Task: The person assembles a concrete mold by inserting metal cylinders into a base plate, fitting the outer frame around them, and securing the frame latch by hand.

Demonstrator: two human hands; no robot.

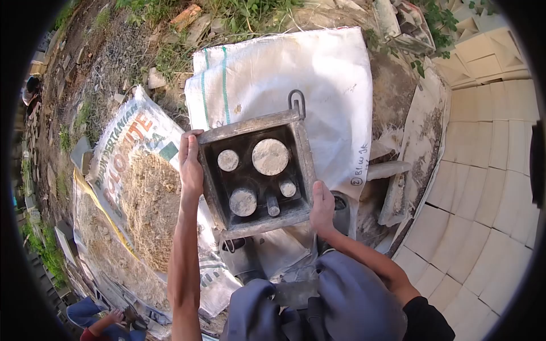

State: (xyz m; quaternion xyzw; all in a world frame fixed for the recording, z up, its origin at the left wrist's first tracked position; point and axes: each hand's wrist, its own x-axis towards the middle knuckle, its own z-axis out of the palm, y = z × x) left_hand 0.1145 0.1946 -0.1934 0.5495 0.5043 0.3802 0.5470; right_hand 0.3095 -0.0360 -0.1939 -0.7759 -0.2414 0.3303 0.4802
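Observation:
Between my two hands is a square box mould (213,170) with a worn rim and a dark inside, tilted toward me. Several round posts of different sizes stand inside it, most with pale, dusty tops; the widest post (269,157) is near the far side. My left hand (191,165) is closed around the left wall, its thumb on the rim. On the right wall, lower down, my right hand (322,209) grips the edge. A metal loop (296,103) sticks out at the far corner. Beneath the mould lies a white woven sack (330,79).
On the left, a heap of sandy material (153,204) lies on a printed sack (122,133). Rows of pale blocks (478,187) stand along the right. A stick-like piece (388,170) lies beside the white sack. Another person (99,321) is at the lower left.

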